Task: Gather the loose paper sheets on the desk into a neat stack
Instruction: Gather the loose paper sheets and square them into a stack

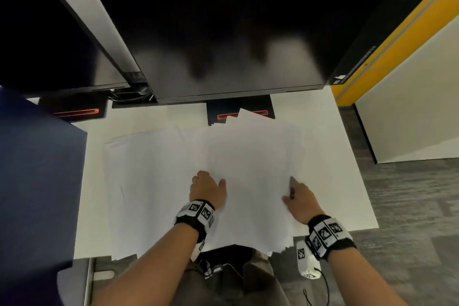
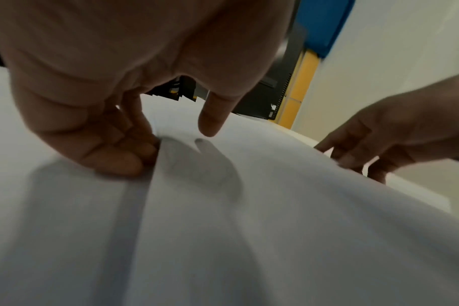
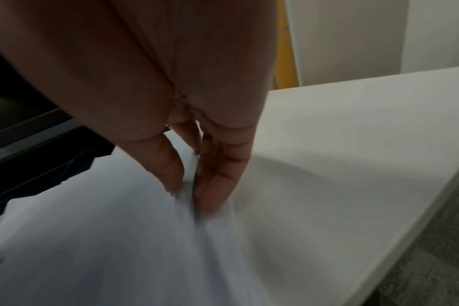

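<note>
Both our hands sit on the sheets (image 1: 223,156) spread loosely across the white desk (image 1: 323,131) in front of the monitor (image 1: 236,32), some overhanging the near edge. Our left hand (image 1: 207,187) curls its fingers (image 2: 113,157) against the left edge of a raised sheet, thumb hovering above it. Our right hand (image 1: 300,200) pinches the right edges of the sheets between thumb and fingers (image 3: 218,182).
</note>
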Action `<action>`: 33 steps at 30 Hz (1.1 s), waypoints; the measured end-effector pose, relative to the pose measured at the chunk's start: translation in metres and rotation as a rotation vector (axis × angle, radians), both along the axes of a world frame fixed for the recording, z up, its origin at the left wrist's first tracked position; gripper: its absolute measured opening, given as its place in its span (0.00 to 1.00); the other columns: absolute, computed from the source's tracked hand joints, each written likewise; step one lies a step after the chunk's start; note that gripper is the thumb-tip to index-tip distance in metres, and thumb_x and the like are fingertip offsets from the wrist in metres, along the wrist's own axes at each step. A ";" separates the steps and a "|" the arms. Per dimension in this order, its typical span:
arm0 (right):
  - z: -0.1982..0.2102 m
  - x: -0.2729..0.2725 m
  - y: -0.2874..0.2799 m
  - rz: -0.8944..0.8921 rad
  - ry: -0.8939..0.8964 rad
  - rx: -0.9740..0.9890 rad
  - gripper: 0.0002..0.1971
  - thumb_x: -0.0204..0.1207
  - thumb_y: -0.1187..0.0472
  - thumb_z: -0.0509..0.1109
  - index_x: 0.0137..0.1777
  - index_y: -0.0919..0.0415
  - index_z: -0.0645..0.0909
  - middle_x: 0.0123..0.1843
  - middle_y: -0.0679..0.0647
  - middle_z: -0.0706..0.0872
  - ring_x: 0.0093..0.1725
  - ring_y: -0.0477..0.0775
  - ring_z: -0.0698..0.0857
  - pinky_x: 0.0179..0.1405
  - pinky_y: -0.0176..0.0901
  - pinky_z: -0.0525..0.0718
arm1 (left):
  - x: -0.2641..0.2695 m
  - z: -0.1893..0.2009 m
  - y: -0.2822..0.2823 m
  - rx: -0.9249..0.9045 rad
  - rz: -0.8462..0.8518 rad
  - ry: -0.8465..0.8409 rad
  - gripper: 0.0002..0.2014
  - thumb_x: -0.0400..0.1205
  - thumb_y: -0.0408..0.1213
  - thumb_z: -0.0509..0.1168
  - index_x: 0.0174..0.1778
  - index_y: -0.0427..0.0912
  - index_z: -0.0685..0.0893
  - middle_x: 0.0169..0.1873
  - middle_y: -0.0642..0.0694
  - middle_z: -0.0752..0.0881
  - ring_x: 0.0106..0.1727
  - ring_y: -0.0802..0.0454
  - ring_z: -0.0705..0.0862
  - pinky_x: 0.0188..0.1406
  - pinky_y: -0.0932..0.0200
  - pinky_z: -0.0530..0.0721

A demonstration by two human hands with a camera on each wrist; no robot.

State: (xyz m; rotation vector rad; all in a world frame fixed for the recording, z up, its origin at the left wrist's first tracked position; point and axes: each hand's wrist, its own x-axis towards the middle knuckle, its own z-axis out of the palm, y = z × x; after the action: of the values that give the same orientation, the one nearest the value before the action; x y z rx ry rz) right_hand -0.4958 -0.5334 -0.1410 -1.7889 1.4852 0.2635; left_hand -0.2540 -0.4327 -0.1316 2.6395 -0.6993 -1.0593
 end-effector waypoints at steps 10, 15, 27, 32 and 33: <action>0.003 0.039 -0.071 -0.447 -0.027 -0.072 0.35 0.76 0.44 0.69 0.75 0.68 0.69 0.73 0.67 0.67 0.68 0.74 0.77 0.72 0.61 0.76 | 0.037 0.000 -0.037 -0.155 -0.030 -0.108 0.32 0.81 0.54 0.64 0.79 0.41 0.69 0.73 0.40 0.70 0.73 0.40 0.72 0.70 0.46 0.75; 0.000 0.087 -0.079 -0.276 -0.192 -0.075 0.33 0.76 0.56 0.70 0.81 0.56 0.66 0.70 0.64 0.72 0.68 0.69 0.76 0.72 0.60 0.76 | 0.037 -0.002 -0.053 -0.193 -0.105 -0.013 0.33 0.80 0.54 0.64 0.79 0.43 0.68 0.73 0.43 0.70 0.72 0.43 0.74 0.70 0.47 0.78; 0.000 0.099 -0.061 -0.249 -0.059 -0.110 0.30 0.79 0.53 0.67 0.80 0.61 0.67 0.74 0.68 0.67 0.72 0.72 0.69 0.73 0.60 0.72 | 0.049 -0.006 -0.026 -0.197 -0.194 -0.054 0.33 0.81 0.54 0.63 0.80 0.43 0.68 0.74 0.43 0.70 0.74 0.43 0.71 0.74 0.50 0.73; 0.006 0.066 -0.050 -0.416 0.007 -0.114 0.34 0.77 0.52 0.70 0.80 0.66 0.65 0.74 0.69 0.67 0.71 0.74 0.72 0.71 0.61 0.74 | 0.083 -0.004 0.016 -0.130 -0.090 -0.251 0.33 0.78 0.59 0.63 0.78 0.48 0.72 0.72 0.41 0.73 0.71 0.40 0.73 0.69 0.46 0.73; 0.006 0.058 -0.045 -0.438 0.029 -0.103 0.34 0.77 0.51 0.70 0.79 0.67 0.67 0.74 0.70 0.66 0.70 0.75 0.74 0.70 0.61 0.75 | 0.092 -0.006 0.027 -0.105 -0.009 -0.300 0.33 0.77 0.59 0.65 0.77 0.48 0.73 0.72 0.40 0.73 0.70 0.38 0.73 0.68 0.45 0.73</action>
State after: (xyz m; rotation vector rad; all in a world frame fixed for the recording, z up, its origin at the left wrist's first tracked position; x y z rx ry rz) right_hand -0.4376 -0.5787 -0.1351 -1.4908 1.8915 -0.0091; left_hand -0.1618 -0.4059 -0.1376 2.7317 -0.8008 -0.6131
